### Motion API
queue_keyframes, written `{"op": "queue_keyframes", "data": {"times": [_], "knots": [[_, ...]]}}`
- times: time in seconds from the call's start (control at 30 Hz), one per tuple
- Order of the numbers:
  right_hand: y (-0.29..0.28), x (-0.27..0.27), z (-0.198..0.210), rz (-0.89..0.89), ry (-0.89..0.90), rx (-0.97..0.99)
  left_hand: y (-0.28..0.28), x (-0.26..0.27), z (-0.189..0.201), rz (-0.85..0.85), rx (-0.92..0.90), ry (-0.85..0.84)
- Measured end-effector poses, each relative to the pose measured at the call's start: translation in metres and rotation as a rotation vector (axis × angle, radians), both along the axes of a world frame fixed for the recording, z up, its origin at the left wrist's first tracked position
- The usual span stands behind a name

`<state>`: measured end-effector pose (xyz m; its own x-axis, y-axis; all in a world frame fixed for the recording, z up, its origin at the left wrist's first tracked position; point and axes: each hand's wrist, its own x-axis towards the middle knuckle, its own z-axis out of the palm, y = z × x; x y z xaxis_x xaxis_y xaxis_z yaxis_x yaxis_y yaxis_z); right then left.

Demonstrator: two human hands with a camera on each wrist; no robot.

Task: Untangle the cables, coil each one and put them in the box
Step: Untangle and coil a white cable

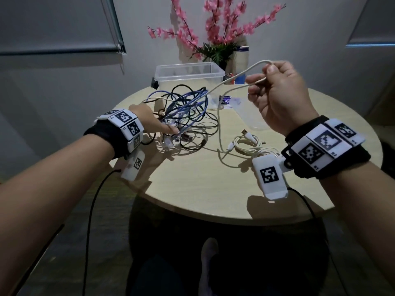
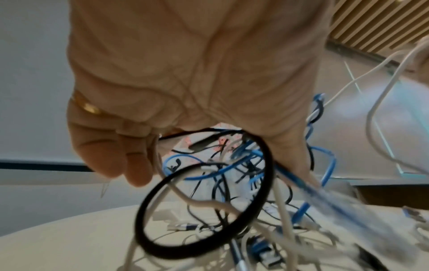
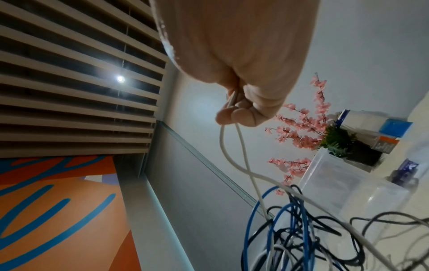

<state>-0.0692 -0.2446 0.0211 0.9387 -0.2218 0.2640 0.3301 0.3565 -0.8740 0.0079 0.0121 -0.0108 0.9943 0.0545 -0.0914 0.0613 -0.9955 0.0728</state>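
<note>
Your table (image 1: 192, 189) is cut off at the bottom of the left wrist view, and the blue cable near that camera is a blur. The clear box (image 1: 188, 75) sits at the table's far edge, upper middle of the head view, with no cables in it. The tangle (image 1: 188, 116) lies in front of it. Your left hand (image 1: 149, 118) rests on the tangle, fingers curled around a cable; which one is hard to tell. Your right hand (image 1: 280, 97), raised at the upper right, pinches a white cable (image 1: 220, 129). A small white bundle (image 1: 248, 143) lies below it.
</note>
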Motion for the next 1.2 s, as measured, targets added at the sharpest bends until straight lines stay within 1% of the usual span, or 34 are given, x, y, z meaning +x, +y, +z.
{"op": "queue_keyframes", "data": {"times": [0.07, 0.17, 0.2, 0.27, 0.33, 0.4, 0.47, 0.53, 0.57, 0.63, 0.7, 0.73, 0.8, 0.87, 0.93, 0.97, 1.03, 1.1, 1.17, 1.2], "knots": [[-0.004, 0.001, 0.001, -0.025, 0.007, 0.005, 0.005, -0.002, -0.002, -0.003, -0.025, 0.039], [-0.002, -0.001, -0.003, -0.009, 0.032, -0.104, 0.002, -0.006, 0.001, -0.028, -0.013, 0.109], [0.0, -0.001, -0.005, 0.008, 0.035, -0.156, -0.001, -0.009, 0.004, -0.054, 0.013, 0.098], [0.003, -0.003, -0.009, 0.057, 0.026, -0.242, -0.006, -0.009, 0.006, -0.121, 0.061, -0.015], [0.004, -0.004, -0.012, 0.095, 0.013, -0.3, -0.013, -0.01, 0.004, -0.235, 0.076, -0.159], [0.004, -0.005, -0.013, 0.127, 0.005, -0.331, -0.024, -0.017, 0.004, -0.42, 0.01, -0.227], [0.004, -0.006, -0.014, 0.17, -0.001, -0.32, -0.034, -0.025, 0.007, -0.583, -0.105, -0.248], [0.004, -0.007, -0.015, 0.216, -0.01, -0.29, -0.04, -0.026, 0.004, -0.658, -0.156, -0.187], [0.003, -0.008, -0.015, 0.236, -0.02, -0.275, -0.041, -0.024, 0.002, -0.664, -0.131, -0.128], [0.004, -0.01, -0.014, 0.25, -0.057, -0.23, -0.041, -0.018, -0.006, -0.616, -0.005, -0.023], [0.002, -0.01, -0.013, 0.236, -0.099, -0.164, -0.039, -0.014, -0.015, -0.544, 0.148, 0.051], [0.002, -0.009, -0.012, 0.231, -0.109, -0.14, -0.038, -0.011, -0.02, -0.512, 0.187, 0.067], [0.003, -0.008, -0.011, 0.225, -0.092, -0.134, -0.035, -0.006, -0.026, -0.479, 0.15, 0.071], [0.002, -0.007, -0.012, 0.182, -0.03, -0.218, -0.034, -0.003, -0.026, -0.437, 0.016, 0.034], [0.002, -0.006, -0.014, 0.12, 0.043, -0.366, -0.033, -0.002, -0.023, -0.362, -0.133, -0.044], [0.002, -0.005, -0.016, 0.103, 0.084, -0.447, -0.032, -0.001, -0.022, -0.326, -0.175, -0.1], [0.003, -0.005, -0.021, 0.118, 0.182, -0.617, -0.031, 0.0, -0.02, -0.277, -0.19, -0.212], [0.007, -0.006, -0.025, 0.177, 0.288, -0.739, -0.031, 0.0, -0.018, -0.254, -0.169, -0.297], [0.014, -0.008, -0.026, 0.249, 0.384, -0.761, -0.032, -0.002, -0.016, -0.279, -0.155, -0.357], [0.019, -0.009, -0.026, 0.28, 0.424, -0.762, -0.033, -0.003, -0.016, -0.321, -0.139, -0.381]]}}
